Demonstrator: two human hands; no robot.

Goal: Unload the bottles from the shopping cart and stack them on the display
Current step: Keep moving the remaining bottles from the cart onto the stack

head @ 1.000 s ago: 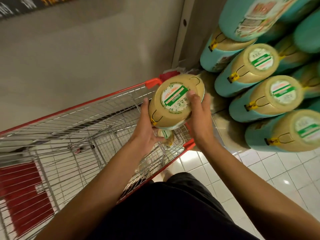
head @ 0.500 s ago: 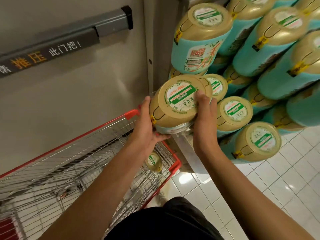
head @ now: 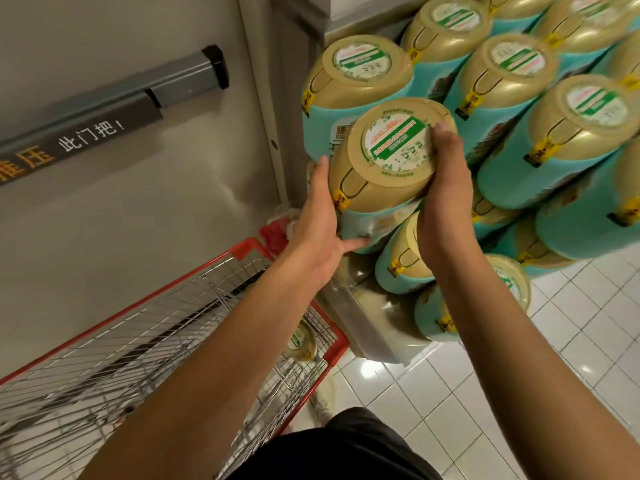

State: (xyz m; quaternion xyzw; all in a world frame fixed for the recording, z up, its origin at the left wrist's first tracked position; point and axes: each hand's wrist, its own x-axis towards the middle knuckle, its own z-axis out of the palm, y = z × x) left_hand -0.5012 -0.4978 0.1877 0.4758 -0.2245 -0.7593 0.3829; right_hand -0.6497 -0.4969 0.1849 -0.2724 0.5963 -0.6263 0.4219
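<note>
Between the two hands, a large bottle (head: 391,157) with a gold cap and a teal label is held up close against the left edge of the display (head: 571,133), its round green-and-white cap sticker facing the camera. The left hand (head: 317,223) lies flat against the bottle's left side, fingers straight, thumb spread beneath the label. The right hand (head: 446,202) grips the opposite side, fingertips curled over the cap's rim.

The display is a stack of matching bottles in several tiers, caps toward the camera; the held bottle overlaps the leftmost ones, and whether it touches them cannot be told. Lower tiers sit on a glossy base (head: 377,327) above the white tiled floor (head: 519,393).

The shopping cart (head: 173,284), wire mesh with a red rim, stands at lower left beside that base. One more bottle in the cart (head: 302,342) shows through the mesh at its corner nearest the display.

A grey door (head: 138,202) with a push bar (head: 138,95) stands behind the cart, and its frame (head: 266,116) meets the stack's left side.
</note>
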